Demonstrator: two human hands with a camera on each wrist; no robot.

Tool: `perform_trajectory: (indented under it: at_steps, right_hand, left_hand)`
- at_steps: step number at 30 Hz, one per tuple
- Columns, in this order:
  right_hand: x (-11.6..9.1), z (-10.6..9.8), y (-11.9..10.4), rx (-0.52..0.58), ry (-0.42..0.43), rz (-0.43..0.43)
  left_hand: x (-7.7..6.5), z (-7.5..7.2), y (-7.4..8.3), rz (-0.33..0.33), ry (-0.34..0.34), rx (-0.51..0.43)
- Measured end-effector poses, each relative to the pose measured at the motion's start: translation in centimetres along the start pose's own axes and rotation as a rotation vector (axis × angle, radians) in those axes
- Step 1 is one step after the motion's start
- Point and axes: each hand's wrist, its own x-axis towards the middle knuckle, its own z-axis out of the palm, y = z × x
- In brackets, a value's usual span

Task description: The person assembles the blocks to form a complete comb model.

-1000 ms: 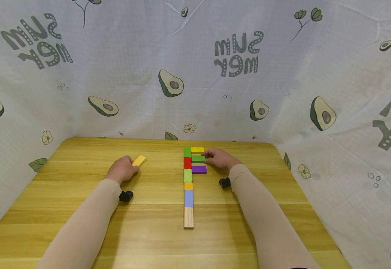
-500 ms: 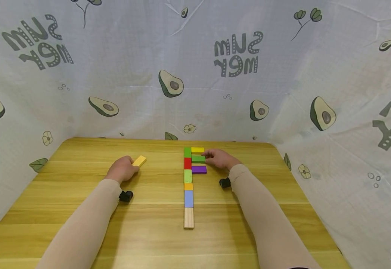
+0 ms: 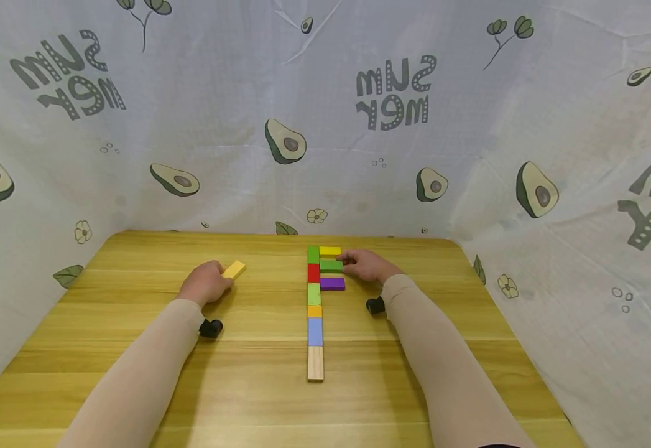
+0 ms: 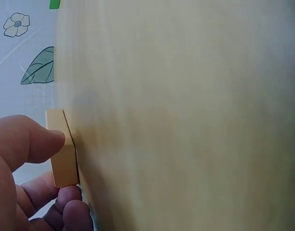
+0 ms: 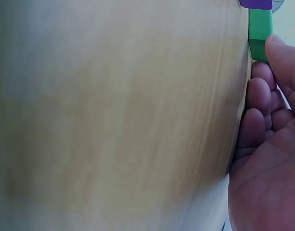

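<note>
My left hand pinches a yellow block between thumb and fingers, at the left of the table. In the left wrist view, the thumb lies across that yellow block. My right hand holds the right end of a green block. That block juts right from a column of blocks, between a yellow block and a purple block. The right wrist view has the thumb at the end of the green block, other fingers curled beneath.
The column runs toward me: green, red, light green, orange, blue and plain wood blocks. They lie flat on the wooden table. A printed cloth hangs behind and beside it.
The head view has shifted very slightly. Both hands and the blocks keep their places.
</note>
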Motion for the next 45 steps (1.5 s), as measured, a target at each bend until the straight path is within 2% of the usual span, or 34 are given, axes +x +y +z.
perform_trajectory:
  at_steps: [9,18,37,45]
  right_hand:
    - [-0.1,-0.1,0.0,0.003,-0.004,0.007]
    - [-0.2,-0.2,-0.1,0.002,-0.011,-0.001]
    - [0.3,-0.2,0.4,0.052,-0.025,0.011]
    - [0.4,-0.1,0.5,0.05,-0.022,0.016]
  left_hand:
    - [0.0,0.0,0.0,0.023,0.025,0.009]
    - [-0.3,0.1,0.8,0.112,0.071,0.017]
    - [-1.1,1.8,5.2,0.295,0.076,0.001]
    - [-1.6,2.8,7.4,0.351,0.064,-0.01]
